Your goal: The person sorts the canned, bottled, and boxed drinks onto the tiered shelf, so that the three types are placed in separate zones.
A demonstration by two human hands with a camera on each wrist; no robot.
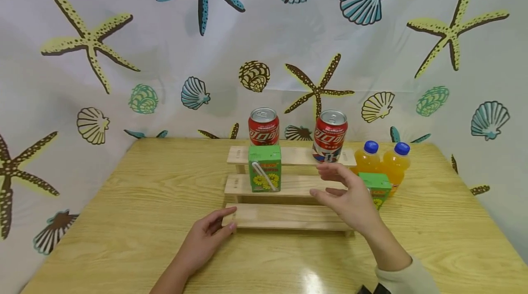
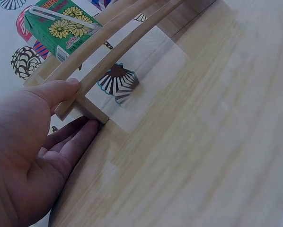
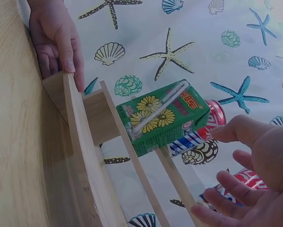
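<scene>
So the table (image 1: 156, 184) carries a three-tier wooden rack (image 1: 288, 215), which looks light enough to scoot if bumped, so steadying one end while the other hand works over the shelves seems the smart way to do it. Two orange bottles (image 1: 397, 166) with blue caps are off to its right, and the forearm probably wants to swing wide of those. On the top shelf the left can (image 1: 264, 124) and right can (image 1: 331, 136) stand well apart; coming in slow from the front would be safer, since a knuckle could easily knock one. Smaller again, one green carton (image 1: 265, 169) is upright on the middle shelf near the left end, in front of the left can, and a second carton (image 1: 377, 183) is by the rack's right side, partly hidden by the right hand (image 1: 350, 193). A light hold on the carton's sides, clear of the straw (image 1: 266, 177), should avoid denting it. As for hands, the left hand (image 1: 210, 234) pinches the left end of the lowest shelf, thumb on top, while the right hand holds nothing, thumb and fingers spread apart near the right can, though whether a fingertip actually touches it, can't tell
</scene>
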